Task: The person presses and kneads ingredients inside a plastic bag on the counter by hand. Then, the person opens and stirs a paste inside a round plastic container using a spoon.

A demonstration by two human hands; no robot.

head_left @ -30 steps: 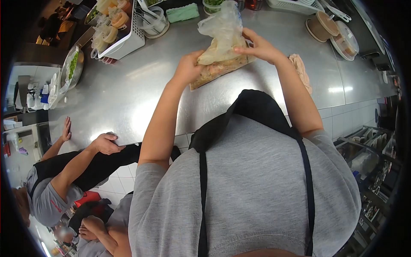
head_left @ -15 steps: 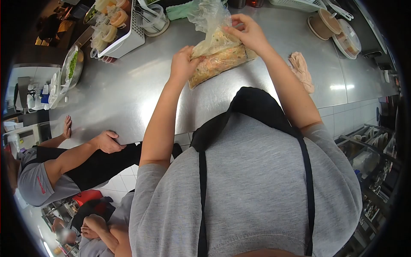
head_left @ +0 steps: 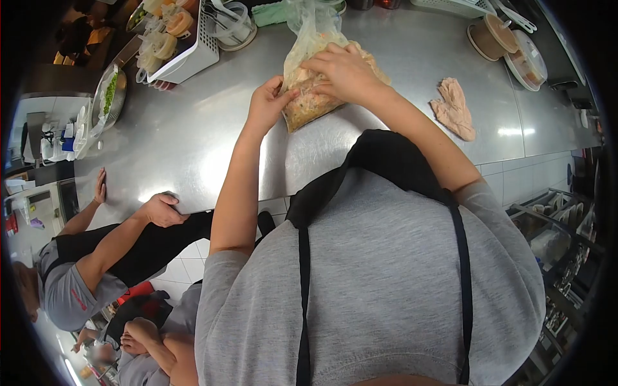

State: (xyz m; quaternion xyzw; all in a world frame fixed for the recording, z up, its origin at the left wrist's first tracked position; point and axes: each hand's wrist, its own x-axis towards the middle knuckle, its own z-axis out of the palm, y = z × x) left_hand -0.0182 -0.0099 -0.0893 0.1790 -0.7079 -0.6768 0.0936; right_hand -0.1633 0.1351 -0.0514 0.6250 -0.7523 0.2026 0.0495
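Note:
A clear plastic bag (head_left: 309, 110) filled with an orange and yellowish chopped mixture lies on the steel table (head_left: 174, 141). Its loose, translucent upper part stretches away toward the far edge. At the bag's left side, my left hand (head_left: 267, 106) pinches the plastic between thumb and fingers. My right hand (head_left: 344, 74) rests on top of the filled part with its fingers spread, pointing left. Some of the bag is hidden beneath the right hand.
A white basket (head_left: 193, 61) holds sauce bottles at the upper left, beside a utensil tub (head_left: 232, 29). To the right lie a pink cloth (head_left: 454, 109) and lidded containers (head_left: 528, 61). A co-worker's hand (head_left: 164, 210) grips the table's near edge.
The bag's upper part has been laid back and the filling shows more widely. My right hand has moved down and left onto the bag. The left hand has shifted slightly left.

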